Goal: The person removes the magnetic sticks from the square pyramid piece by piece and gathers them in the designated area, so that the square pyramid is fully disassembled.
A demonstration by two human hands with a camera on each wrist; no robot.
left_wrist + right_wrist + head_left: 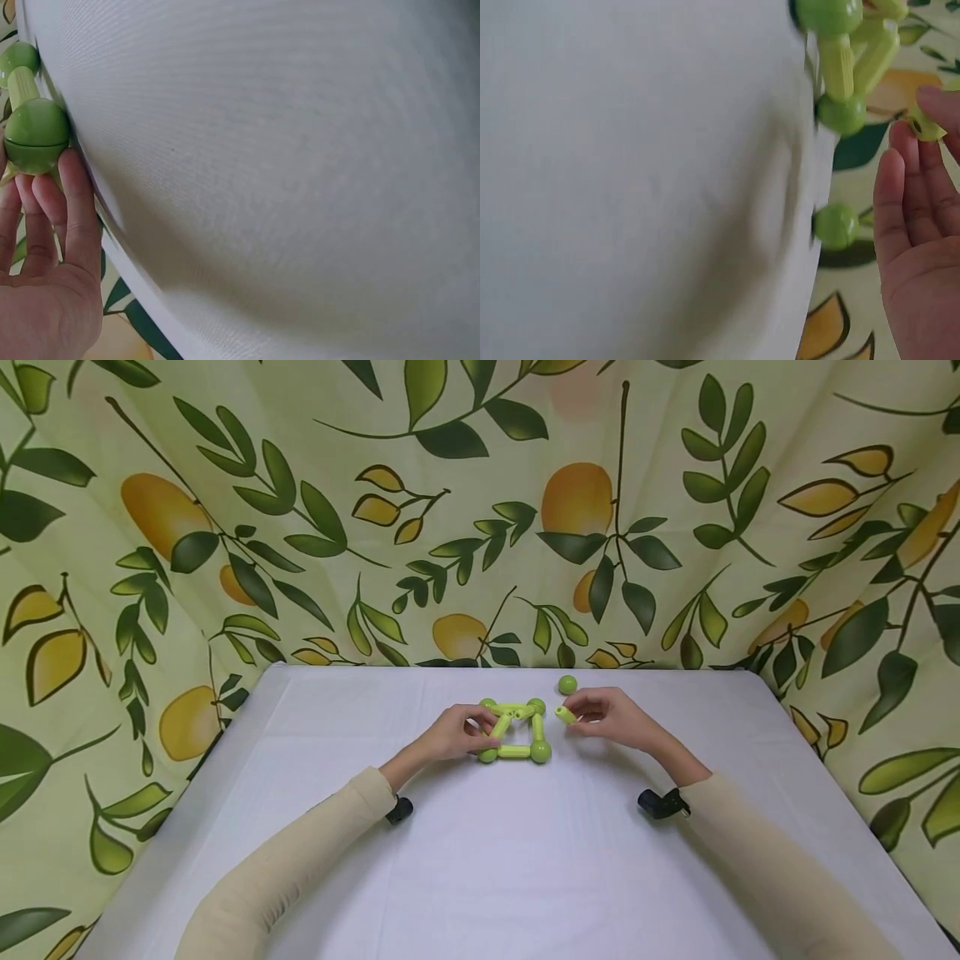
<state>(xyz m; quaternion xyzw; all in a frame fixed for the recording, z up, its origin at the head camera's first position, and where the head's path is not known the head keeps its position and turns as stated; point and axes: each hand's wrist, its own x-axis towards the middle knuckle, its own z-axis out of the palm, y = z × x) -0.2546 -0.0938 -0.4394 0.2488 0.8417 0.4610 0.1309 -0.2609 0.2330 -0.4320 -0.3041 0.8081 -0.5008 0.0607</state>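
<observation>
A frame of light-green rods and darker green balls (540,752) stands on the table, one ball at each corner. Inside it, rods (501,725) slope up from the left side. My left hand (454,732) holds the frame's left side, thumb near the front-left ball (36,135) and fingers reaching behind. In the left wrist view those fingertips are right at that ball. Just right of the frame, my right hand (611,717) pinches a short light-green rod (566,715) between thumb and fingertips. Its near end shows a dark hole (918,126) in the right wrist view.
A loose green ball (567,685) lies near the table's back edge, just beyond the right hand. White cloth covers the table (480,860). A curtain (480,510) with leaf and fruit print hangs behind and along both sides.
</observation>
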